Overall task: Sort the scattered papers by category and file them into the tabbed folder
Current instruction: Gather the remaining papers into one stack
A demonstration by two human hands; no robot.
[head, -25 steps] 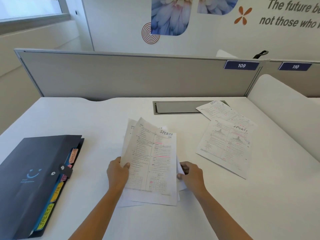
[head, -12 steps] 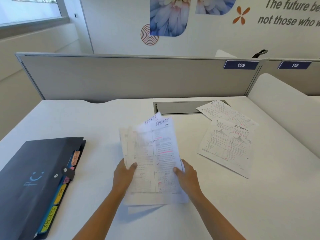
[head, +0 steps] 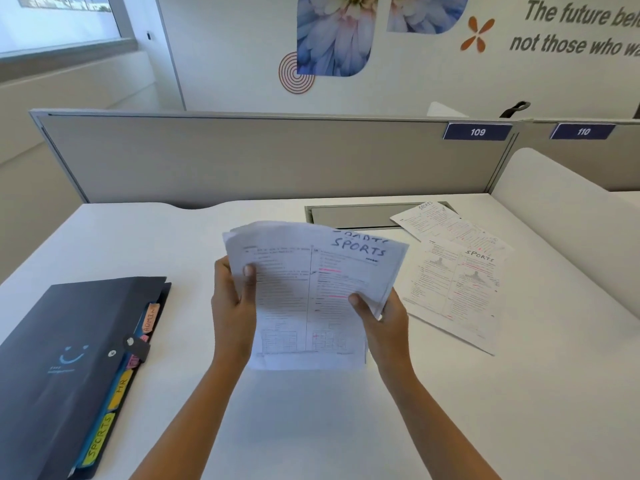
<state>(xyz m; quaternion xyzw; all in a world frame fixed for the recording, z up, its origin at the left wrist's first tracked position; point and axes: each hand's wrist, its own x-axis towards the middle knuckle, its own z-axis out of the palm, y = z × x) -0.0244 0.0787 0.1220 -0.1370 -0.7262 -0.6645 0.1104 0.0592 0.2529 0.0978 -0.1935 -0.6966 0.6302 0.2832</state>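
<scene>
One wide-angle camera rides on the person's head and looks forward and down across the white bench [head: 346, 427]. It sits close: both forearms [head: 188, 427] enter from the bottom edge and the sheaf of papers [head: 311, 299] fills the centre. The folder [head: 69, 341] is cut by the left edge; the grey partition [head: 242, 157] and the wall [head: 235, 46] fill the top, bowed by the lens.

Left hand [head: 231, 306]: raised, thumb across the front, fingers behind, gripping the 9 o'clock edge of a stack of white printed paper sheets [head: 311, 296].
Right hand [head: 386, 323]: thumb in front, pinching the stack's 4 o'clock edge.
Left forearm [head: 194, 420]: bare, rising from 7 o'clock.
Right forearm [head: 429, 420]: bare, rising from 5 o'clock.
</scene>
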